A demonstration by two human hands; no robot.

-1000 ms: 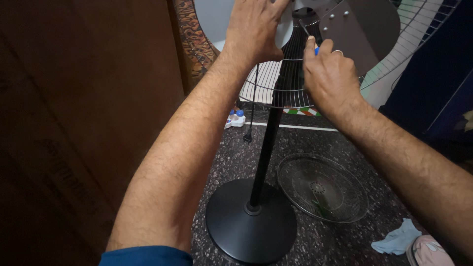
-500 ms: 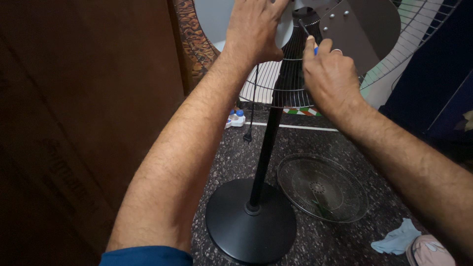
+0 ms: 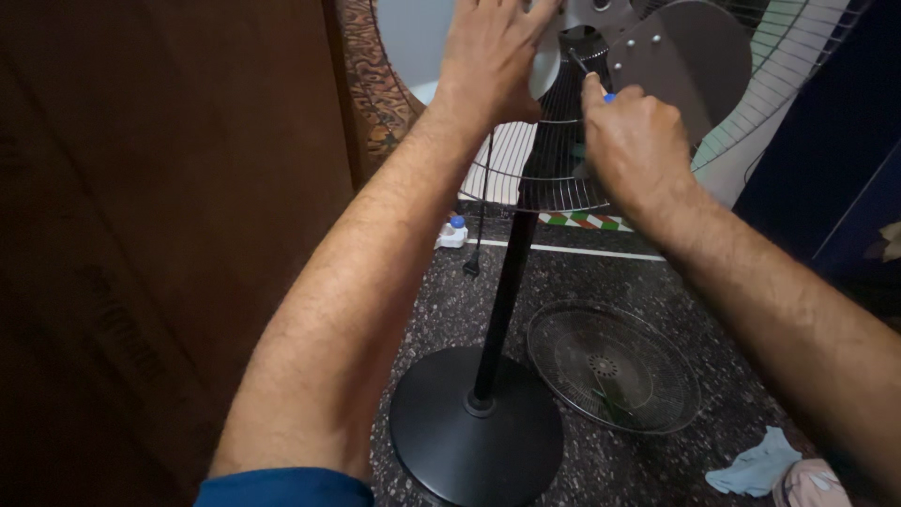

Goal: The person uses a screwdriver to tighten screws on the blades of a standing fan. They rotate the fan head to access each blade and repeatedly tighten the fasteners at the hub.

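Almost nothing has moved since the earlier pictures; both hands stay up at the fan. The left hand [image 3: 488, 58] lies flat and spread on a grey fan blade [image 3: 413, 42]. The right hand [image 3: 633, 141] is closed around a screwdriver [image 3: 591, 80], its tip at the fan's middle. Below the hands, a loose wire guard [image 3: 615, 366] lies on the floor beside the round black base [image 3: 474, 441].

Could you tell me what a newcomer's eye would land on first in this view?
Two bare forearms reach up to a black pedestal fan at top centre: the left hand presses on a grey blade, while the right hand holds a blue-handled screwdriver at the hub. On the speckled floor, right of the round base, lies a detached wire grille.
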